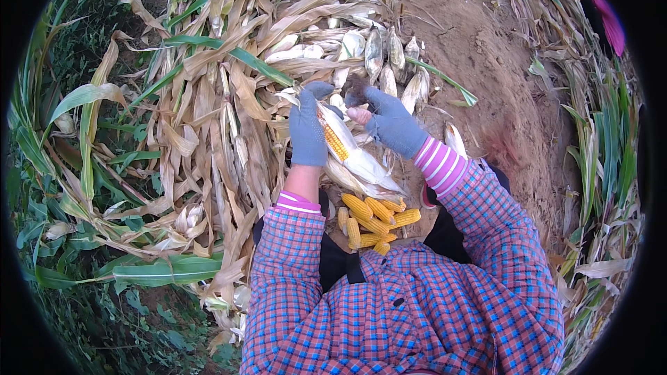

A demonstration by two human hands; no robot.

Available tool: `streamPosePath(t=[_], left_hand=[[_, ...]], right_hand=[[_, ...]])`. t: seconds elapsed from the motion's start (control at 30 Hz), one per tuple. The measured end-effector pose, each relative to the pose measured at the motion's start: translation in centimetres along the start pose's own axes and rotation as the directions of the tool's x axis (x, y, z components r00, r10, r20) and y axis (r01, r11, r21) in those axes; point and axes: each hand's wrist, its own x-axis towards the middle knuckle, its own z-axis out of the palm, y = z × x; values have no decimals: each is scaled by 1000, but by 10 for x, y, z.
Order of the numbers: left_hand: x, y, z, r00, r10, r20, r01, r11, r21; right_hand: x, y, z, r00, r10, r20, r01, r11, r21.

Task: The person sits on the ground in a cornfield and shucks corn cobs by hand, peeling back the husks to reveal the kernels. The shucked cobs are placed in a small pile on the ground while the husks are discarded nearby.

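My left hand [308, 127], in a grey work glove, grips an ear of corn [334, 138] near one end. Its pale husk [365, 166] is partly peeled, so a strip of yellow kernels shows, and the loose husk hangs toward my lap. Just right of the ear is my right hand [388, 119], in a grey glove with a bare thumb showing. Dark corn silk [356, 88] is at its fingertips; whether the fingers are closed on it is hard to tell. Several husked yellow cobs [372, 219] lie in a small pile on the ground between my legs.
Unhusked ears [374, 54] lie on the soil beyond my hands. Dry corn stalks and leaves [208, 130] are heaped at the left, with green plants [130, 323] past them. Bare brown soil [458, 26] runs along the right, bordered by more stalks [599, 130]. A pink cloth [607, 21] shows at the upper right.
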Motion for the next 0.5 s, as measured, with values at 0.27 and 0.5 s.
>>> streamPosePath(t=[0.27, 0.5], left_hand=[[-2, -34, 6, 997, -41, 71, 35, 995, 90], [-10, -11, 13, 963, 175, 207, -268, 728, 631]], right_hand=[[-6, 14, 22, 992, -101, 78, 108, 990, -95], [3, 6, 5, 981, 62, -182, -38, 991, 129]])
